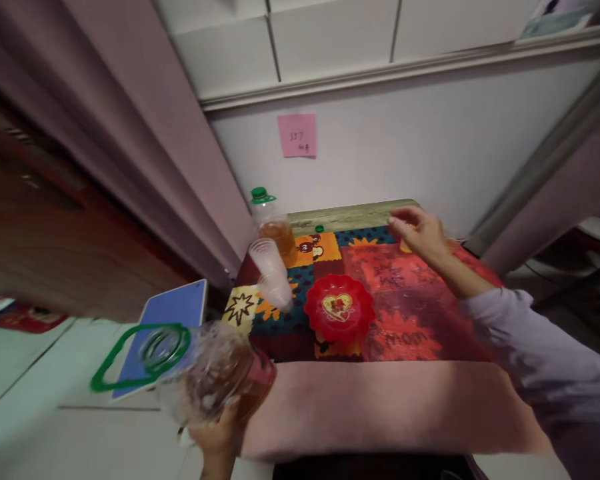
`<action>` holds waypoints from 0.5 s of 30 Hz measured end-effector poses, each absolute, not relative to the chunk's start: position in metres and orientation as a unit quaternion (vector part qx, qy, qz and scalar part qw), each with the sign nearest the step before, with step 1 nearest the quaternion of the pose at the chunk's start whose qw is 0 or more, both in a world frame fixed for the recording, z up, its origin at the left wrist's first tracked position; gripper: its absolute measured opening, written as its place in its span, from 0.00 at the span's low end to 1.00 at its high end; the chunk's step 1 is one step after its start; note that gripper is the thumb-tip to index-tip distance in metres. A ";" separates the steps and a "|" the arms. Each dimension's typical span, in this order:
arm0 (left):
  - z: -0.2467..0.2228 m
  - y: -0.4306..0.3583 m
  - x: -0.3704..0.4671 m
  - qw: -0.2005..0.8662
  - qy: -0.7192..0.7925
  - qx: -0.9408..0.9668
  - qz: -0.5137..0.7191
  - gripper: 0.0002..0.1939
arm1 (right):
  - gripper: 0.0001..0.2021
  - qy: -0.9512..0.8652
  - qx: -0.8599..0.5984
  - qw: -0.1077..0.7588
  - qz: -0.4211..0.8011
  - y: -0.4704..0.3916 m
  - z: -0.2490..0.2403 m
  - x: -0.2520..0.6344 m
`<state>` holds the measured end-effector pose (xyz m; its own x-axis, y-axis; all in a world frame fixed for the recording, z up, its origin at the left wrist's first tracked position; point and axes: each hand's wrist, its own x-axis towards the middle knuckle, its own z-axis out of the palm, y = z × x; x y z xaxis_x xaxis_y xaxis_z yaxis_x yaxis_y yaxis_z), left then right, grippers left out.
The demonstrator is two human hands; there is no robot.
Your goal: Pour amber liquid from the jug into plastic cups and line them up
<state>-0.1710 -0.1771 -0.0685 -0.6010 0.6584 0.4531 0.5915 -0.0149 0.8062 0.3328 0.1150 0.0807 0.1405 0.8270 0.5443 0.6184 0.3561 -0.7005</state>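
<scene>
My left hand [217, 433] is wrapped round a large clear bottle [220, 377] of brown liquid, tilted at the table's front left corner, its open mouth and green handle [105, 373] pointing left. My right hand [415, 230] hovers over the back right of the table, thumb and fingers drawn together; whether anything is between them is hidden. Just beyond it shows part of something yellow-orange [406, 245]. A scalloped red bowl [340, 308] sits mid-table. Left of the bowl lies a stack of clear plastic cups [273, 277].
A second bottle [279, 237] with a green cap stands at the back left. A small green cap [319, 229] lies near the back edge. The patterned tablecloth [405, 337] covers the table. A blue board [173, 310] is at the left, a pink note [297, 136] on the wall.
</scene>
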 end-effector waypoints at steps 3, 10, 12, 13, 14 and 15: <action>-0.062 -0.178 -0.161 0.010 0.704 0.411 0.579 0.52 | 0.10 -0.759 -0.428 0.476 0.118 0.059 0.072 0.263; -0.045 -0.180 -0.151 0.040 0.690 0.429 0.581 0.53 | 0.15 -0.867 -0.357 0.322 0.129 0.009 0.067 0.130; -0.040 -0.179 -0.147 0.038 0.686 0.436 0.581 0.54 | 0.20 -0.887 -0.373 0.247 0.113 0.011 0.082 0.107; -0.038 -0.179 -0.145 0.036 0.683 0.434 0.586 0.55 | 0.21 -0.896 -0.381 0.204 0.102 0.013 0.089 0.097; -0.037 -0.178 -0.144 0.031 0.681 0.429 0.593 0.55 | 0.20 -0.902 -0.388 0.163 0.092 0.014 0.096 0.089; -0.035 -0.178 -0.143 0.029 0.679 0.425 0.597 0.56 | 0.19 -0.908 -0.391 0.125 0.085 0.015 0.102 0.082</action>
<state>-0.1429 -0.1780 -0.0355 -0.6369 0.6125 0.4683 0.5429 -0.0751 0.8365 0.0824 0.0153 0.1016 -0.6626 0.7314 0.1610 0.6892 0.6796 -0.2513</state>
